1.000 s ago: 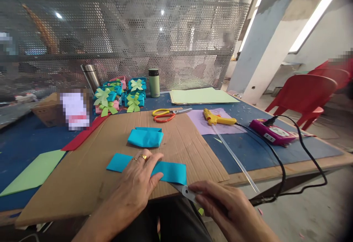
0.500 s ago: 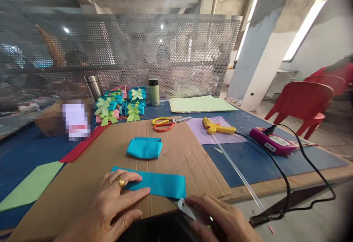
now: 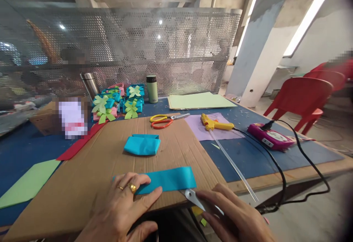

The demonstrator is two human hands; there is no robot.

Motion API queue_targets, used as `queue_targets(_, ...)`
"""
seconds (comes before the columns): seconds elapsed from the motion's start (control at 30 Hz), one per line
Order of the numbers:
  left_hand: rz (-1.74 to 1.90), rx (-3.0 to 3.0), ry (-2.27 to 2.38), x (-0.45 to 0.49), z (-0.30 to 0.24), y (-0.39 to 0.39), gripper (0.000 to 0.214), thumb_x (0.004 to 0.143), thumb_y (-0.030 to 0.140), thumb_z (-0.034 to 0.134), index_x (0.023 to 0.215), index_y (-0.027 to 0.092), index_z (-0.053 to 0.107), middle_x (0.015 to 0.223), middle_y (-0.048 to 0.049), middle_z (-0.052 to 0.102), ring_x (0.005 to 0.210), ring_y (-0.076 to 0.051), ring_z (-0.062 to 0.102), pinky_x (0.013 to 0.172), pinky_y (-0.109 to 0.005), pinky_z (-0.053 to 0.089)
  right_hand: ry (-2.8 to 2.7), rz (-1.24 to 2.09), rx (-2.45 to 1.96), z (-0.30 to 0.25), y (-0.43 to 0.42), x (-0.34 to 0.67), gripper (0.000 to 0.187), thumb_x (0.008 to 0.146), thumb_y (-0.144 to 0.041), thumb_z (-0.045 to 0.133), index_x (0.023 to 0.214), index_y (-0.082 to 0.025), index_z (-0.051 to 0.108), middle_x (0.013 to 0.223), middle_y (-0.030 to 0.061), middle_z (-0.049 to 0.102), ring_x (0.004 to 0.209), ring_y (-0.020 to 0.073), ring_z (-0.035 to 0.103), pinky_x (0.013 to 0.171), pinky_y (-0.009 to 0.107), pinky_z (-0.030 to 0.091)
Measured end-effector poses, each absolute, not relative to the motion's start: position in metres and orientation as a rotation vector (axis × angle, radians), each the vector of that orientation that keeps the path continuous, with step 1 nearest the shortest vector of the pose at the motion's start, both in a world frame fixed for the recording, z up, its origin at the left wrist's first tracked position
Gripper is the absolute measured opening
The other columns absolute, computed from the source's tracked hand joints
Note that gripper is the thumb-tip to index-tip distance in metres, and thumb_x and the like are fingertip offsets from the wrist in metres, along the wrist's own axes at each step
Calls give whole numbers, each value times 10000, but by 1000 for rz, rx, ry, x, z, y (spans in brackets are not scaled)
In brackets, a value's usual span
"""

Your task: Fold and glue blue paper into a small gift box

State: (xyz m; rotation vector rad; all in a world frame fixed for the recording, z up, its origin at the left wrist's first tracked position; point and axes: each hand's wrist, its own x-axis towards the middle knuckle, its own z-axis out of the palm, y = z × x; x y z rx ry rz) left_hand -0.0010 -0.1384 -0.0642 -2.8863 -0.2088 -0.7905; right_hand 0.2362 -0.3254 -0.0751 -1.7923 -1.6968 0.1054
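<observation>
My left hand (image 3: 124, 207) lies flat with fingers spread on the left part of a long blue paper strip (image 3: 171, 179), pressing it onto the brown cardboard sheet (image 3: 91, 161). My right hand (image 3: 234, 220) is closed around a metal blade tool (image 3: 193, 197), probably scissors, whose tip sits at the strip's lower right edge. A folded blue paper piece (image 3: 142, 145) rests further back on the cardboard.
Yellow-and-orange scissors (image 3: 162, 120), a yellow glue gun (image 3: 216, 123) on purple paper with a clear glue stick (image 3: 234, 166), and a pink power strip (image 3: 270, 137) with black cable lie to the right. Blue boxes with green bows (image 3: 118, 100), a green bottle (image 3: 152, 88), a steel flask, green sheets and red chairs (image 3: 303, 98) stand around.
The blue strip has shifted slightly right and tilted, more of it now showing past my left hand. My right hand and the blade rose a little toward the strip's edge. The view shifted.
</observation>
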Motion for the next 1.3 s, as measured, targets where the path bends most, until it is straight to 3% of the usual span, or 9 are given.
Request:
queue_targets(0.2, -811, -3027, -263, 1, -67, -137, 516, 898, 317, 650, 1383, 213, 509, 1167, -88, 651, 1042, -248, 600, 898, -375, 506, -1645, 119, -1811, -80, -326, 234, 264, 965, -245, 548, 1215, -308, 609, 914, 16, 645, 779, 135, 702, 650, 197, 560)
queue_targets(0.37, -803, -3143, -305, -2, -64, -135, 361, 906, 237, 642, 1260, 241, 574, 1170, -59, 646, 1057, -233, 595, 902, -375, 508, -1667, 113, -1769, -80, -323, 235, 255, 979, -255, 526, 1219, -287, 604, 898, 20, 637, 756, 136, 689, 622, 207, 546)
queue_targets(0.67, -780, -3135, -323, -3, -63, -138, 360, 918, 263, 635, 1271, 270, 564, 1190, -52, 656, 1090, -252, 586, 943, -430, 489, -1723, 145, -1780, -67, -334, 244, 261, 959, -240, 562, 1202, -287, 642, 868, 18, 659, 730, 128, 684, 611, 182, 555)
queue_targets(0.97, -824, -3144, -329, -3, -65, -139, 352, 908, 225, 631, 1255, 265, 586, 1173, -59, 668, 1067, -251, 599, 916, -420, 502, -1698, 210, -1769, -72, -325, 236, 289, 977, -232, 527, 1247, -289, 609, 942, 29, 671, 797, 139, 694, 650, 211, 560)
queue_targets(1.1, -842, -3170, -324, -3, -66, -138, 360, 905, 204, 633, 1257, 254, 579, 1172, -60, 661, 1067, -244, 592, 924, -423, 498, -1733, 293, -1796, -70, -329, 239, 236, 982, -248, 518, 1182, -294, 636, 956, 27, 673, 828, 140, 696, 674, 207, 563)
queue_targets(1.3, -841, -3147, -314, -2, -68, -137, 359, 899, 211, 635, 1252, 258, 588, 1163, -58, 669, 1045, -241, 607, 921, -431, 504, -1719, 234, -1798, -72, -319, 232, 247, 990, -266, 503, 1201, -293, 628, 924, 29, 668, 782, 143, 692, 648, 221, 557)
